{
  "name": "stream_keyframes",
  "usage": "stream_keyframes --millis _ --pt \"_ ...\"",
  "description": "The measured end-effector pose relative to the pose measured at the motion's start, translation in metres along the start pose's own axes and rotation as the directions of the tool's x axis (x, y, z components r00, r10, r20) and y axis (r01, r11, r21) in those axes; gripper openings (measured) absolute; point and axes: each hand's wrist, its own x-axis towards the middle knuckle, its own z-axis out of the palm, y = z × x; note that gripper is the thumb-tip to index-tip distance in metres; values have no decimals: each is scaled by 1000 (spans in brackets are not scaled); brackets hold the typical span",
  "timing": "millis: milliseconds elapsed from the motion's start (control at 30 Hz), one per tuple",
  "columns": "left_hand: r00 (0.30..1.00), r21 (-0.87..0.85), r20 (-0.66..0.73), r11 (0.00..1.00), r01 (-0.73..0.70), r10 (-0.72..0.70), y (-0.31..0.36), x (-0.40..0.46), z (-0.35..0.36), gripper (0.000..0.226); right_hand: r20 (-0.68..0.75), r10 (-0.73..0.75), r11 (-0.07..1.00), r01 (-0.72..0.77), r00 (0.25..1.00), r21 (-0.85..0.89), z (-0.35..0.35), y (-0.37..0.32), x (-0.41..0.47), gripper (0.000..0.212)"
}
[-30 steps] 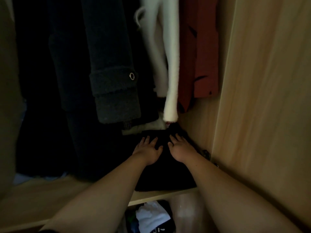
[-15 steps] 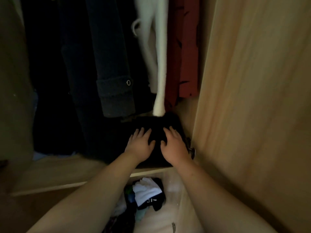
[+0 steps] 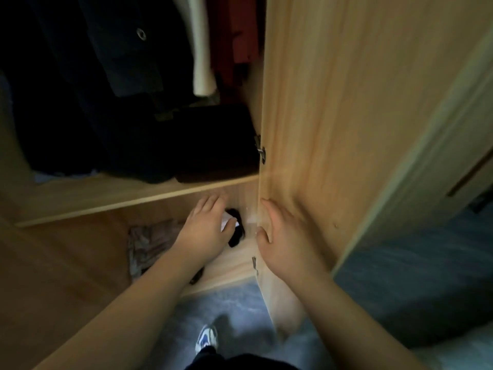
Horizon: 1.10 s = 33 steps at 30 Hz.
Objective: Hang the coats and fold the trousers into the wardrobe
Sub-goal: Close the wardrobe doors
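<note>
- Both hands have come off the folded black trousers (image 3: 213, 140) and dropped below the pale wooden shelf (image 3: 112, 194) they lie on; half a second ago both palms pressed on that stack.
- Those trousers sit at the shelf's right end, hard against the wardrobe's light wooden side panel (image 3: 333, 102).
- Left hand (image 3: 205, 231) hangs in front of the lower compartment, fingers loosely spread and gripping nothing, over a black-and-white bundle of cloth (image 3: 234, 228).
- Right hand (image 3: 282, 236) lies flat against the side panel's front edge, fingers extended, holding nothing.
- Above the trousers hang a dark wool coat with a metal snap on its cuff (image 3: 128, 49), a white fleecy sleeve (image 3: 202, 49) and a red garment (image 3: 242, 30).
- Crumpled patterned fabric (image 3: 152, 241) lies in the lower compartment, left of the left forearm.
- Below, a white-and-blue sneaker (image 3: 206, 339) stands on grey carpet (image 3: 240, 311).
</note>
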Motion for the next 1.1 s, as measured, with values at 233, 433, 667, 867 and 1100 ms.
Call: stream_keyframes --millis 233,433,667,867,1100 --pt "983 12 88 986 -164 162 52 -33 35 62 56 58 978 -68 997 199 -7 44 -90 55" --pt "956 -3 166 969 -246 243 73 -30 59 63 -131 283 959 -278 950 52 -36 83 -135 35" --pt "963 114 134 962 -249 234 74 -32 54 67 -24 376 925 -377 926 -47 -32 82 -93 92" --pt "973 161 54 960 -229 223 23 -48 26 68 -96 411 895 -381 907 234 -14 37 -95 86" --pt "994 142 57 985 -97 89 -98 -84 -20 67 -63 366 881 -324 928 345 60 -84 -97 90"
